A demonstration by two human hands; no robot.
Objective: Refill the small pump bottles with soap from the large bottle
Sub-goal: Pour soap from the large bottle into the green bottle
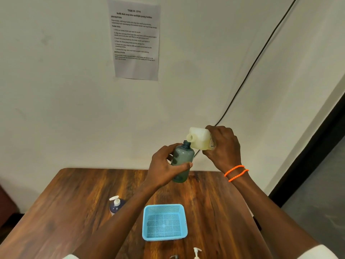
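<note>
My left hand (pixel 164 169) grips a small grey-green bottle (pixel 182 161), held upright in the air above the table with its pump off and its neck open. My right hand (pixel 224 144) holds the large whitish soap bottle (pixel 200 140) tipped on its side, its open mouth just above and to the right of the small bottle's neck. No stream of soap is visible. A dark blue pump bottle (pixel 116 205) with a white pump stands on the table to the left, partly behind my left forearm.
A light blue mesh basket (pixel 165 237), nothing inside, sits on the wooden table (pixel 74 202) near me. A white pump head (pixel 197 252) and a grey part (pixel 174 256) lie at the front edge. A black cable (pixel 252 66) runs down the wall.
</note>
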